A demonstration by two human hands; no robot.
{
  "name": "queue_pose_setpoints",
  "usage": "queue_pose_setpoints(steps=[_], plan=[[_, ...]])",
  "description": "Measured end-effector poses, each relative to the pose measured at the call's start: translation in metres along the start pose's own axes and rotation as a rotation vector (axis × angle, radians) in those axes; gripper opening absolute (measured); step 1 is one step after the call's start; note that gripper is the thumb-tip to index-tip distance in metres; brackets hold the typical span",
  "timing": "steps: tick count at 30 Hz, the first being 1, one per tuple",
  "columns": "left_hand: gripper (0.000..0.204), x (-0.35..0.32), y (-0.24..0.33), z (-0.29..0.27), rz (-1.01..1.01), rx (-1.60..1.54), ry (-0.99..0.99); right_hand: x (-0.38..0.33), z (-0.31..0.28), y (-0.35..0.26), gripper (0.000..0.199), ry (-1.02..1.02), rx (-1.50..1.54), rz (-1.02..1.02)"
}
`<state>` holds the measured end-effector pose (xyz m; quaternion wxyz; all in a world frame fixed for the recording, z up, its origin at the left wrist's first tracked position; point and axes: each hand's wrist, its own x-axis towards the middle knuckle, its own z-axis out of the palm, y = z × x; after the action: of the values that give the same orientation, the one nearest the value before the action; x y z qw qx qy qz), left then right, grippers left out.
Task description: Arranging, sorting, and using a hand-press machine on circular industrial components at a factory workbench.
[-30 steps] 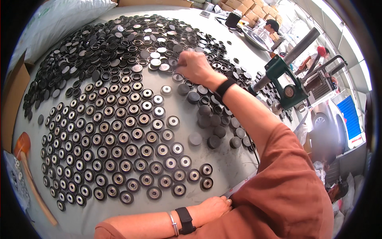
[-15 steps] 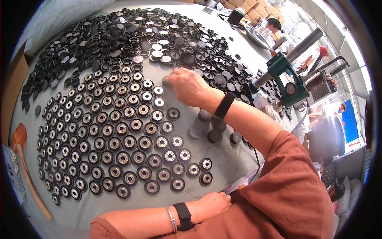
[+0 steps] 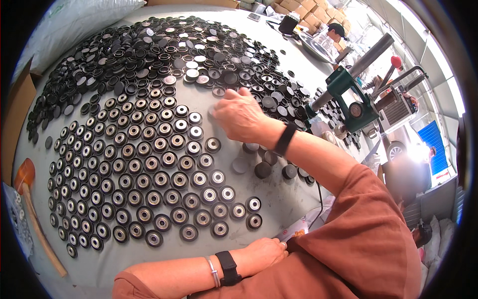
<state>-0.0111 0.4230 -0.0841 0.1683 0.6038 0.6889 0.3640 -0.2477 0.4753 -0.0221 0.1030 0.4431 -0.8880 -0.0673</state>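
Observation:
My right hand [image 3: 240,117] is over the table just right of the rows, fingers bent down and pinched together. A pale round disc [image 3: 212,110] shows at its fingertips, partly hidden and blurred. Beside it lie black round caps with metal bearings [image 3: 168,160] in their centres, set out in close rows. Below the wrist are several loose dark discs [image 3: 262,170]. My left hand [image 3: 266,253] rests at the near table edge with curled fingers; what they hold, if anything, is hidden. A printed plastic bag [image 3: 298,230] lies beside it.
A large heap of loose black caps [image 3: 144,55] covers the far side. At the right stands a green hand press [image 3: 348,97] with a red-knobbed lever. An orange-headed mallet [image 3: 37,219] lies at the left. Another person [image 3: 332,37] is at the far end.
My right hand stays over nearly the same spot, its fingers shifting slightly and one knuckle lifting. The view has tilted a little. My left hand remains at the table edge.

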Motion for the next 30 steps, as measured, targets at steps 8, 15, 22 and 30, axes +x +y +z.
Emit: queue_pose_setpoints(steps=[8,15,22,30], plan=[[0.021,0.002,0.0,0.003,-0.007,0.022,-0.003,0.043,0.016,0.052,0.026,0.026,0.274,0.3],[0.023,0.0,-0.006,0.012,0.059,0.014,0.089,0.048,-0.008,0.022,0.025,-0.132,0.891,0.465],[0.019,0.001,-0.003,0.015,0.062,0.14,0.076,0.045,-0.012,-0.002,0.029,-0.284,1.414,0.761],[0.014,-0.001,-0.002,0.016,0.059,0.133,0.224,0.054,-0.021,0.0,0.031,-0.379,1.189,0.743]])
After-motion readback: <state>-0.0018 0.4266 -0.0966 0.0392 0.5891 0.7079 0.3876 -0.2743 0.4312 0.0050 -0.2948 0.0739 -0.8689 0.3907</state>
